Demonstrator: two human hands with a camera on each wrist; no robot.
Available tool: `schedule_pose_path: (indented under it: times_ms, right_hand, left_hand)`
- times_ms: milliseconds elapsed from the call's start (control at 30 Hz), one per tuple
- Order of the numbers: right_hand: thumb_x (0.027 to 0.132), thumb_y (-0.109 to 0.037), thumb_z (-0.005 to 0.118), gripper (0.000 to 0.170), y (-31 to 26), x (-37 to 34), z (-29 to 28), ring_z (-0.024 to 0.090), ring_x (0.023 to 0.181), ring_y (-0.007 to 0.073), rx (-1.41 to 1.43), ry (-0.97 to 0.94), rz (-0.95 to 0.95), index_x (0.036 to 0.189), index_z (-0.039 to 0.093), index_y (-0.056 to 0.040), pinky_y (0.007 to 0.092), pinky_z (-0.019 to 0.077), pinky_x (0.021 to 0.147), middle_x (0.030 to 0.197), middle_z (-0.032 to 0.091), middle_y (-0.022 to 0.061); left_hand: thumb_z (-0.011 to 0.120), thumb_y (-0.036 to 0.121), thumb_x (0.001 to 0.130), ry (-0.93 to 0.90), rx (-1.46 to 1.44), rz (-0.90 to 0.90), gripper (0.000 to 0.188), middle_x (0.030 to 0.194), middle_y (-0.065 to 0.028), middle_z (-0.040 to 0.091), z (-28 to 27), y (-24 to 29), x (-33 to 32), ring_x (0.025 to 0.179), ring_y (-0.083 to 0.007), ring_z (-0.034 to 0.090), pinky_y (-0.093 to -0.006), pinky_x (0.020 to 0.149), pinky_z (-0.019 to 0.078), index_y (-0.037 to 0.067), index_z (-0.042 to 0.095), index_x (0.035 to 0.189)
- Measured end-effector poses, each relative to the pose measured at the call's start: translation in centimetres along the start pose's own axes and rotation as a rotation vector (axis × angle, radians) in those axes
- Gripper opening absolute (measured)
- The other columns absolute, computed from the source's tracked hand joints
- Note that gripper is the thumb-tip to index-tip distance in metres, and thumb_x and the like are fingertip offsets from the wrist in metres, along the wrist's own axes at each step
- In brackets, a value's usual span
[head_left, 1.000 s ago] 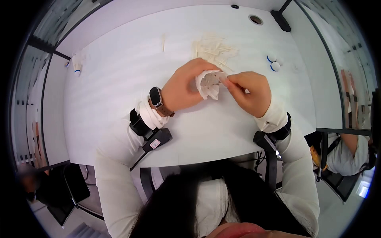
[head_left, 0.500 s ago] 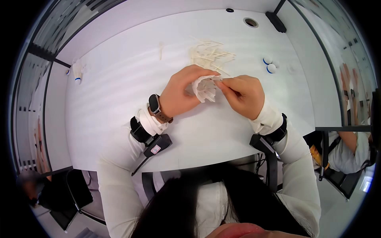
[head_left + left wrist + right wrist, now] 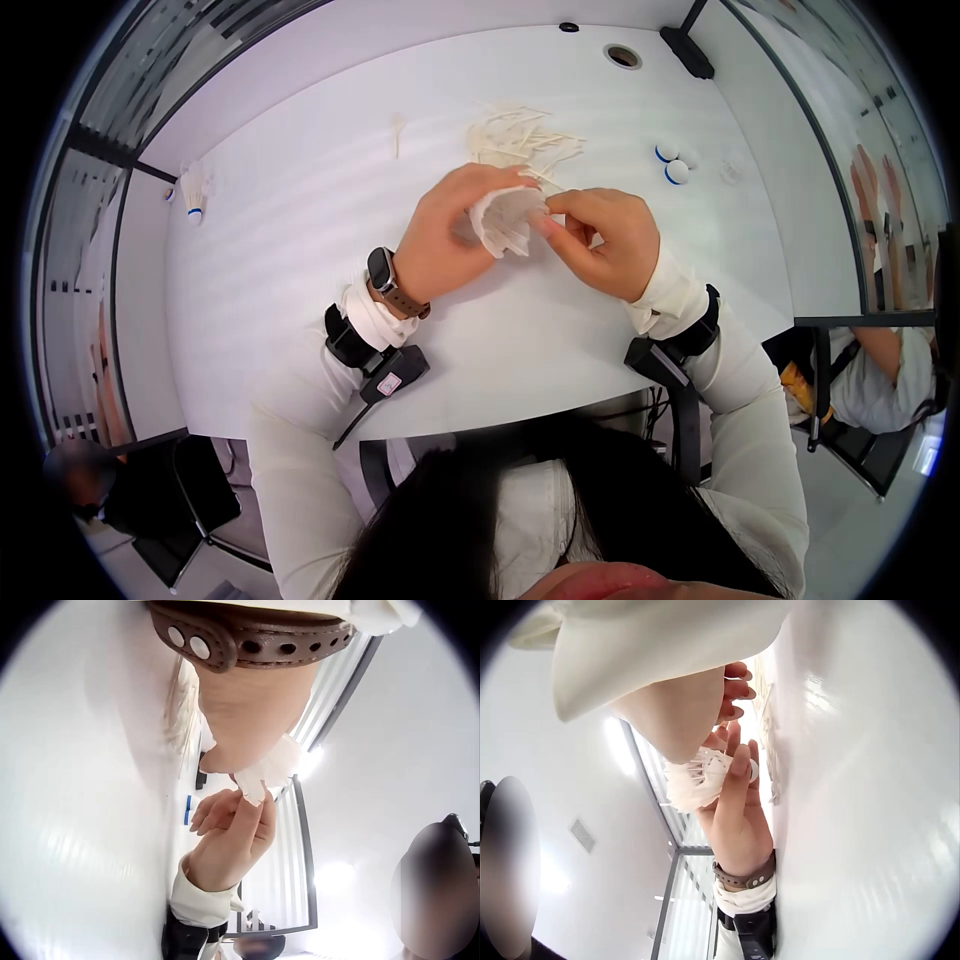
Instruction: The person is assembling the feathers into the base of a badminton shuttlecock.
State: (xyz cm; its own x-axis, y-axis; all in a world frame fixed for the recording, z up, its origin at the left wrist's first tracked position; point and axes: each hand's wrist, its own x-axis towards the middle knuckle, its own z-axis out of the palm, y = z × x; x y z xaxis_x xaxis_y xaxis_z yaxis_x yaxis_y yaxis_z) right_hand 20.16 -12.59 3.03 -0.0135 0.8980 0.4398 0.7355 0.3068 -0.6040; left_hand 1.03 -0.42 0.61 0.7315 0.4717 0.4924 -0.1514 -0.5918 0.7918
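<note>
A white feathered shuttlecock (image 3: 507, 222) is held over the table, its wide open skirt facing up and toward the right hand. My left hand (image 3: 447, 230) grips it round the outside; in the right wrist view that hand (image 3: 739, 817) has its thumb and fingers round the white base end. With thumb and forefinger my right hand (image 3: 608, 243) pinches the skirt's rim, as the left wrist view also shows at the feather edge (image 3: 253, 787). Beyond the hands lies a pile of pale thin sticks (image 3: 520, 138).
Two white balls with blue bands (image 3: 676, 173) lie at the right, beside a faint clear item (image 3: 731, 170). Another shuttlecock (image 3: 194, 200) is at the far left. A single stick (image 3: 397, 138) lies left of the pile. Partition walls border the white table (image 3: 300, 200).
Both hands and the shuttlecock have shifted slightly left in the head view, whose angle has also moved. The skirt has turned a little, and the right fingers remain at its rim.
</note>
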Motion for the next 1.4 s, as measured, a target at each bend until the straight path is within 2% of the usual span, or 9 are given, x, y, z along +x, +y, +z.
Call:
schedule_pose_path:
  times_ms: [100,200,300,400,633,967,1067,1267,1400]
  right_hand:
    - [0.086,-0.02,0.076,0.015,-0.4,0.2,-0.4,0.059,0.062,0.024,0.006,0.021,0.042,0.095,0.071,-0.0086,0.0373,0.0464,0.056,0.067,0.063,0.0051]
    - [0.087,-0.023,0.075,0.023,1.0,0.5,0.0,0.066,0.093,0.0304,-0.075,0.062,-0.101,0.102,0.072,-0.0058,0.0398,0.0527,0.078,0.093,0.07,0.0116]
    - [0.087,-0.029,0.076,0.037,1.6,0.3,0.7,0.053,0.129,0.0404,-0.24,0.027,-0.131,0.112,0.071,-0.004,0.0475,0.0446,0.104,0.125,0.064,0.0196]
    - [0.085,-0.036,0.077,0.047,1.6,0.6,0.6,0.035,0.145,0.0452,-0.223,-0.047,-0.13,0.121,0.069,-0.0059,0.0537,0.0335,0.115,0.143,0.054,0.0223]
    - [0.088,-0.036,0.074,0.053,2.9,1.5,1.3,0.036,0.146,0.0392,-0.277,-0.108,-0.145,0.123,0.065,0.0021,0.055,0.0257,0.12,0.139,0.059,0.0188]
    - [0.086,-0.006,0.072,0.029,2.8,1.1,1.0,0.056,0.132,0.0344,0.067,0.117,-0.088,0.114,0.071,-0.0024,0.0417,0.045,0.109,0.123,0.07,0.0129]
    - [0.088,-0.003,0.069,0.026,2.7,1.0,0.4,0.059,0.129,0.0322,0.209,0.109,0.0,0.113,0.072,-0.0024,0.0397,0.0454,0.108,0.122,0.071,0.0127]
    - [0.098,-0.006,0.06,0.022,0.7,0.9,-0.4,0.067,0.11,0.0195,0.681,0.099,0.347,0.113,0.073,0.0004,0.032,0.0526,0.095,0.115,0.073,0.0101]
    - [0.099,-0.011,0.059,0.024,0.4,1.0,-1.0,0.068,0.108,0.0186,0.851,0.063,0.468,0.116,0.073,-0.0005,0.0314,0.0544,0.092,0.116,0.073,0.0107]
  left_hand:
    - [0.073,-0.001,0.076,0.117,-0.002,-0.045,0.05,0.123,-0.0095,0.067,-0.1,-0.4,-0.2,0.116,-0.0284,0.062,-0.0375,0.102,0.0469,0.007,0.062,0.125]
    - [0.071,-0.001,0.078,0.254,-0.022,-0.077,0.053,0.123,-0.0101,0.066,0.1,-1.8,-0.5,0.118,-0.0266,0.061,-0.0371,0.103,0.0453,0.004,0.057,0.128]
    - [0.066,0.003,0.092,0.281,-0.069,-0.158,0.042,0.127,-0.0106,0.063,0.0,-1.8,-0.7,0.117,-0.019,0.059,-0.0335,0.102,0.0459,0.0,0.051,0.132]
    - [0.062,0.005,0.099,0.292,-0.114,-0.169,0.038,0.131,-0.0097,0.062,0.1,-1.8,-0.7,0.117,-0.0164,0.059,-0.0318,0.101,0.0461,0.0,0.05,0.135]
    - [0.072,0.009,0.093,0.342,-0.158,-0.18,0.043,0.117,-0.0072,0.063,0.4,-1.9,-0.5,0.105,-0.0146,0.06,-0.0304,0.091,0.0483,0.0,0.051,0.13]
    - [0.075,0.006,0.09,0.452,-0.285,-0.239,0.038,0.102,-0.0037,0.063,-0.1,-1.9,-0.4,0.089,-0.0084,0.061,-0.0262,0.076,0.0528,0.002,0.052,0.119]
    - [0.076,0.005,0.09,0.483,-0.179,-0.29,0.036,0.081,0.0041,0.059,-0.3,-1.0,0.0,0.072,-0.0055,0.054,-0.0234,0.066,0.0454,0.002,0.059,0.122]
    - [0.075,0.009,0.091,0.418,-0.222,-0.43,0.027,0.084,0.0006,0.064,-0.6,0.0,0.0,0.077,-0.0084,0.061,-0.0253,0.069,0.0493,0.001,0.063,0.113]
    - [0.074,0.01,0.093,0.434,-0.234,-0.296,0.031,0.095,-0.0032,0.067,-0.3,-1.2,0.0,0.086,-0.0116,0.065,-0.0267,0.08,0.0523,0.0,0.062,0.12]
